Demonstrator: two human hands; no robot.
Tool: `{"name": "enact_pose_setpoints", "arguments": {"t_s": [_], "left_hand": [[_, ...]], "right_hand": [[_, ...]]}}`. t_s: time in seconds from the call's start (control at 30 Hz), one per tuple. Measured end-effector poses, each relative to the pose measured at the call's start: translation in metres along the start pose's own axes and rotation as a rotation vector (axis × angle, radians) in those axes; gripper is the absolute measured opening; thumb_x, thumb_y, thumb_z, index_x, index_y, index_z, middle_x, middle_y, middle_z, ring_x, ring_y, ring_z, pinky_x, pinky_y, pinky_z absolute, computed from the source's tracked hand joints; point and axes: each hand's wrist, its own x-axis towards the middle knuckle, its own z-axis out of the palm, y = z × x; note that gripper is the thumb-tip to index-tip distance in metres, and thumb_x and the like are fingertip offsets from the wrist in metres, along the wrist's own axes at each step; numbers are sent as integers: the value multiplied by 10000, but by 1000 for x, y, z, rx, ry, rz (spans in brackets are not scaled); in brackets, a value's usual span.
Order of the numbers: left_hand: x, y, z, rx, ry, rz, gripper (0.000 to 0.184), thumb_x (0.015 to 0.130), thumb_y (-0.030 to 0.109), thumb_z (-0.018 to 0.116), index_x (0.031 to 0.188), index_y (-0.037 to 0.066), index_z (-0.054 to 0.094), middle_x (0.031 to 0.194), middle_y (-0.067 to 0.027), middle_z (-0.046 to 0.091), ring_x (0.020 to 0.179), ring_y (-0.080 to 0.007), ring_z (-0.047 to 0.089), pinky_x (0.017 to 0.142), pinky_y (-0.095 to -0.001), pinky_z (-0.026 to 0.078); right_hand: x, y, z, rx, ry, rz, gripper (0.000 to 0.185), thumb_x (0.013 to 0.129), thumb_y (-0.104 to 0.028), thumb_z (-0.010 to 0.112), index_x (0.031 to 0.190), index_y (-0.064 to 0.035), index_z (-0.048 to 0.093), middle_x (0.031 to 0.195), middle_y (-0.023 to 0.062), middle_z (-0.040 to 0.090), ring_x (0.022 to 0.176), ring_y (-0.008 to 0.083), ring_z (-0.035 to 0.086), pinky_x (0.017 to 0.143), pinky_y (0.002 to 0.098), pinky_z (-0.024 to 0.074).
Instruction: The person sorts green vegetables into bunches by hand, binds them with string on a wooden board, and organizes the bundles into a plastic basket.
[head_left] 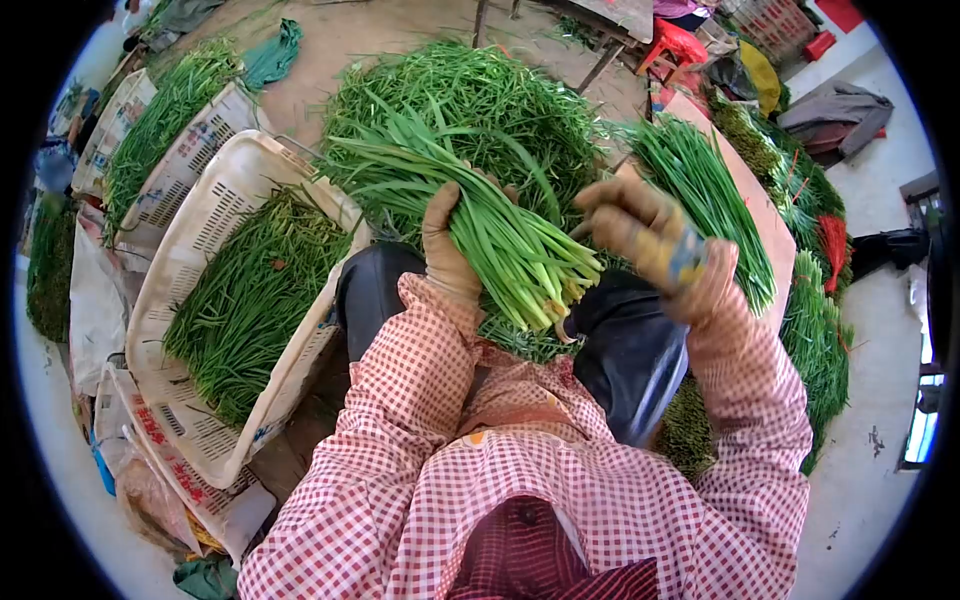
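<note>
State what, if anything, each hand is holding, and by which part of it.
The left hand holds a bunch of green stalks around its middle. The right hand is blurred; whether it holds anything cannot be told.

Grn bunch [505,240]; red/wht chk sleeves [385,385]; blk trousers [632,355].

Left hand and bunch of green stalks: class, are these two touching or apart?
Touching. The head view shows the gloved left hand gripping the bunch of green stalks, thumb along one side.
</note>
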Motion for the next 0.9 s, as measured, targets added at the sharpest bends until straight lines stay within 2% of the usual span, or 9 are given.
{"name": "enact_pose_setpoints", "arguments": {"t_s": [0.1,0.3,0.37,0.5,0.57,0.63,0.73,0.77,0.9], "left_hand": [[-1,0,-5,71,-6,-89,314,803,200,648,1060,29,593,956,-69,644,918,-200,603,957,-404,443],[-4,19,9,276,98,-12,303,780,213,658,986,3,586,903,-123,627,858,-279,624,847,-435,522],[0,28,12,281,92,80,314,776,215,656,989,-4,585,896,-130,634,820,-303,639,777,-444,558],[10,66,11,404,106,354,315,793,205,635,1020,-6,579,914,-151,644,807,-309,643,758,-439,565],[12,82,14,420,117,490,310,805,195,622,1033,-10,573,917,-152,646,796,-301,645,741,-424,567],[9,90,22,443,141,568,300,815,183,612,1037,-14,571,915,-145,648,788,-289,647,726,-410,567],[-6,77,41,480,145,467,265,820,168,603,1018,-8,586,908,-125,649,773,-252,642,722,-389,558],[-5,72,39,490,136,449,265,820,168,603,1018,-8,586,908,-125,649,773,-252,642,722,-389,558],[-13,52,52,498,102,388,236,819,155,587,986,-13,588,893,-115,642,790,-235,627,747,-358,536]], "right_hand": [[-11,-19,35,-491,-69,-86,421,830,-325,679,1126,-41,584,884,134,627,818,239,621,727,351,497],[4,-16,50,-458,-131,15,208,851,-217,620,952,-37,598,825,141,622,773,306,620,656,401,490],[6,-20,47,-677,-76,-266,145,822,-147,647,899,-25,634,767,124,618,720,303,610,638,380,476],[-31,-7,48,-619,-144,-333,105,745,-124,689,817,-69,637,708,103,602,671,281,607,592,385,483],[-55,21,34,-798,-509,19,168,772,-211,666,902,-106,647,746,110,604,737,299,621,646,392,505],[-67,27,29,-764,-409,3,247,779,-228,675,992,-106,650,770,127,621,752,305,630,661,398,512],[-48,-8,49,-647,122,-309,371,779,-251,688,1114,-109,615,894,149,643,757,310,643,658,396,519],[-36,-32,51,-675,79,-382,417,794,-190,691,1182,-75,590,755,117,591,607,222,586,558,342,467],[-7,-47,55,-807,-142,-468,520,805,-118,613,1305,-89,476,797,122,584,677,268,586,601,344,464]]}}
